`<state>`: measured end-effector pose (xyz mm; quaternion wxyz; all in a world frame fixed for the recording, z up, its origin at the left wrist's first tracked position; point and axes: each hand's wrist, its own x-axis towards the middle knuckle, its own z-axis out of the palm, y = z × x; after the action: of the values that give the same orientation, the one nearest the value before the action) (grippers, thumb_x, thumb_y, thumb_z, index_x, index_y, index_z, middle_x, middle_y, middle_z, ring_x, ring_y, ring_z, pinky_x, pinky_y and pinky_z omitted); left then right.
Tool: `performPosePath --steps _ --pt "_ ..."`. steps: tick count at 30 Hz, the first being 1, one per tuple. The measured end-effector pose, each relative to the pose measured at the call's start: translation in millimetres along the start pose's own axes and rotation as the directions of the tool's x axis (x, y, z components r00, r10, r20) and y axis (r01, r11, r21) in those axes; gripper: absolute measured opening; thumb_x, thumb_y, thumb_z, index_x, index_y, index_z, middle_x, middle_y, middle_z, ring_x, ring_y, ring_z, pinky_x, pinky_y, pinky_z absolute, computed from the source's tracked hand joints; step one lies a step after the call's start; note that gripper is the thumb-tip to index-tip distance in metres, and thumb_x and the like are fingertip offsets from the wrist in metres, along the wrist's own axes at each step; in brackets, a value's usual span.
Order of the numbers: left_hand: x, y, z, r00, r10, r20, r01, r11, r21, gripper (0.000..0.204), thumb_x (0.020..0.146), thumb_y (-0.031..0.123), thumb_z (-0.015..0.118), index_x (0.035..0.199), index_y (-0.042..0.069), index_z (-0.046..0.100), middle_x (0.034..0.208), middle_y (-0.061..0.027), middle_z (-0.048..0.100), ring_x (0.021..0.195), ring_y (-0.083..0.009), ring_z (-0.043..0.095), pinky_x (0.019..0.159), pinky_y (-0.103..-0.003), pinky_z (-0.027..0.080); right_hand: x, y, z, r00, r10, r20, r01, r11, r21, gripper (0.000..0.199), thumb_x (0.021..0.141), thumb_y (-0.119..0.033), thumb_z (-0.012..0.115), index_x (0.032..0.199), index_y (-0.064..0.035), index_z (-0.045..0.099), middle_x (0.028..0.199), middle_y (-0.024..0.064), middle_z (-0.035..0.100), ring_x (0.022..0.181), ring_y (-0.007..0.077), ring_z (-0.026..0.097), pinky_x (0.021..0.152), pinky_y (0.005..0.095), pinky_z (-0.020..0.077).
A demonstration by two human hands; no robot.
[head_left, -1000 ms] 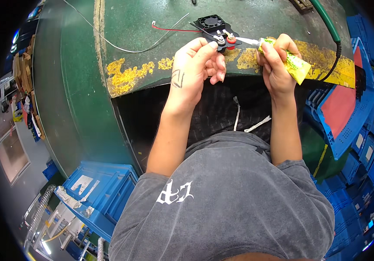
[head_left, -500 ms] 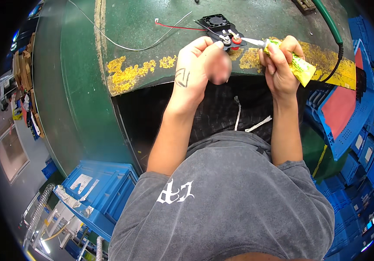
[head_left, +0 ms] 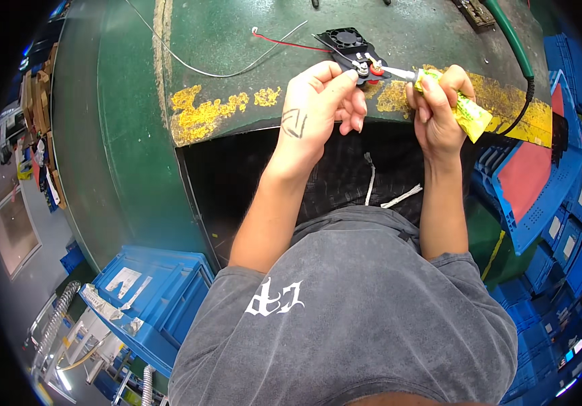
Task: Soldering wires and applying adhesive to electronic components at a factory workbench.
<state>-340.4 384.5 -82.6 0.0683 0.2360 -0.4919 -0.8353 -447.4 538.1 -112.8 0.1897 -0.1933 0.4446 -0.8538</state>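
Note:
A black panel with a square cooling fan [head_left: 344,37] lies near the front edge of the bench. Two metal screw terminals stand on it, one with a red collar [head_left: 375,70]. My left hand [head_left: 318,95] pinches the panel's near left edge with thumb and forefinger, next to the plain terminal [head_left: 363,69]; its other fingers curl loosely below. Wrapped in my right hand [head_left: 441,101] is a squeezed yellow glue tube [head_left: 472,118]. Its slim white nozzle [head_left: 397,72] points left, with the tip at the red-collared terminal; whether it touches cannot be made out.
A red wire [head_left: 291,43] and a long grey cable [head_left: 216,74] trail left across the green bench [head_left: 216,40]. At the right, a thick green hose [head_left: 511,34] continues into a black cord. Blue crates [head_left: 155,284] stand at lower left; a blue rack [head_left: 531,183] is at right.
The whole view has shifted slightly. My left hand's lower fingers now show below the panel. The tube's nozzle stays at the red-collared terminal.

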Motion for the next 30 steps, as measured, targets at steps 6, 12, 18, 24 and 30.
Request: performPosePath --steps 6,12,18,24,30 --pt "0.2 0.6 0.6 1.000 -0.009 0.009 0.009 1.000 -0.008 0.021 0.101 0.018 0.059 0.088 0.001 0.060 0.069 -0.0080 0.065 0.051 -0.0119 0.060 0.045 -0.021 0.043 -0.8 0.4 0.3 1.000 -0.006 -0.024 0.007 1.000 0.029 0.035 0.094 0.004 0.058 0.075 -0.0148 0.036 0.059 -0.0031 0.040 0.046 0.0066 0.037 0.054 0.0256 0.0344" --pt "0.1 0.9 0.3 1.000 -0.013 -0.001 0.013 1.000 -0.003 0.021 0.100 0.017 0.059 0.087 0.001 0.059 0.069 -0.0082 0.065 0.051 -0.0117 0.060 0.045 -0.022 0.042 -1.1 1.4 0.3 0.999 -0.002 -0.039 0.001 1.000 -0.028 0.035 0.094 0.004 0.058 0.075 -0.0148 0.036 0.059 -0.0030 0.041 0.046 0.0066 0.037 0.056 0.0261 0.0384" --pt "0.2 0.3 -0.1 1.000 -0.012 0.002 0.012 1.000 -0.009 0.020 0.100 0.017 0.059 0.087 0.001 0.059 0.069 -0.0082 0.065 0.051 -0.0113 0.059 0.044 -0.021 0.042 -0.5 1.3 0.6 0.999 -0.013 -0.045 0.012 1.000 -0.012 0.036 0.095 0.004 0.058 0.074 -0.0147 0.035 0.059 -0.0033 0.040 0.046 0.0064 0.038 0.057 0.0267 0.0399" --pt "-0.1 0.9 0.6 1.000 -0.009 0.003 0.009 1.000 -0.002 0.020 0.100 0.017 0.059 0.088 0.000 0.060 0.069 -0.0080 0.065 0.051 -0.0112 0.059 0.044 -0.021 0.042 -0.6 -0.2 1.3 1.000 0.001 -0.031 -0.001 1.000 0.011 0.036 0.095 0.004 0.057 0.074 -0.0150 0.035 0.060 -0.0037 0.040 0.046 0.0062 0.038 0.058 0.0272 0.0421" --pt "-0.5 1.3 1.8 1.000 -0.010 -0.005 0.010 1.000 0.009 0.022 0.099 0.019 0.059 0.085 0.003 0.058 0.068 -0.0074 0.064 0.051 -0.0115 0.059 0.044 -0.021 0.041 -1.2 -0.5 0.4 0.998 0.019 -0.053 -0.019 1.000 -0.010 0.035 0.094 0.004 0.058 0.075 -0.0149 0.035 0.060 -0.0033 0.040 0.046 0.0062 0.039 0.060 0.0274 0.0449"
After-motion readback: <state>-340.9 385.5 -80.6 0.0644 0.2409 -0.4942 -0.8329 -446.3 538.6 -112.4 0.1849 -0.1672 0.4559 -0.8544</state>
